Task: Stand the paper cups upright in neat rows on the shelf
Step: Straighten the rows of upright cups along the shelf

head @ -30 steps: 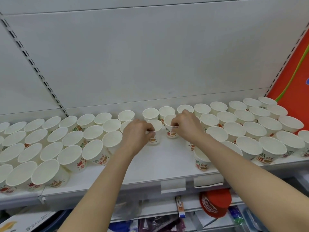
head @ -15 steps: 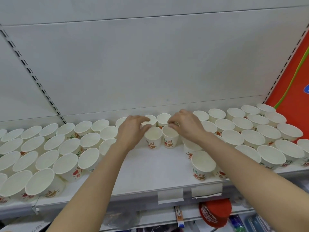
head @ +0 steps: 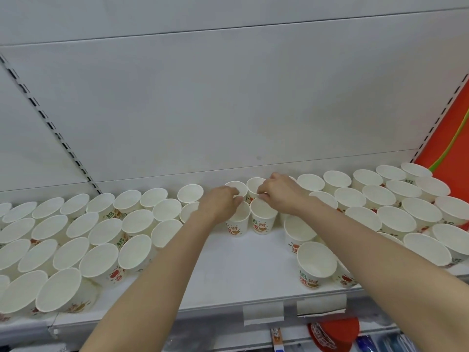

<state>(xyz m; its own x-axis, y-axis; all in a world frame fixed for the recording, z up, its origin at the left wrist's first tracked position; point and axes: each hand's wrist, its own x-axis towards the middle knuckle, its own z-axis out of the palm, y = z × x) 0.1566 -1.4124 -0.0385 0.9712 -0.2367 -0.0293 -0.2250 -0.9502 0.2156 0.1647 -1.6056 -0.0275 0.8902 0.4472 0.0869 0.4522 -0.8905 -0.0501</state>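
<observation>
White paper cups with red and green print stand upright on a white shelf (head: 241, 270). My left hand (head: 219, 205) curls over the rim of one middle cup (head: 237, 226). Beside it, my right hand (head: 281, 196) pinches the rim of a second cup (head: 262, 221). Both cups stand on the shelf, touching each other, just in front of two back-row cups (head: 253, 184). Several cups crowd the left side (head: 101, 232) and several more fill the right side (head: 406, 217). A lone cup (head: 316, 265) stands near the front edge under my right forearm.
The white back panel (head: 228, 110) rises right behind the back row. A slotted upright (head: 50, 125) runs at the left and a red panel (head: 451, 138) closes the right end. Label holders (head: 264, 313) hang on the shelf edge; a red package (head: 332, 331) lies below.
Both hands have slid the two middle cups back toward the back row. The camera view has tilted upward.
</observation>
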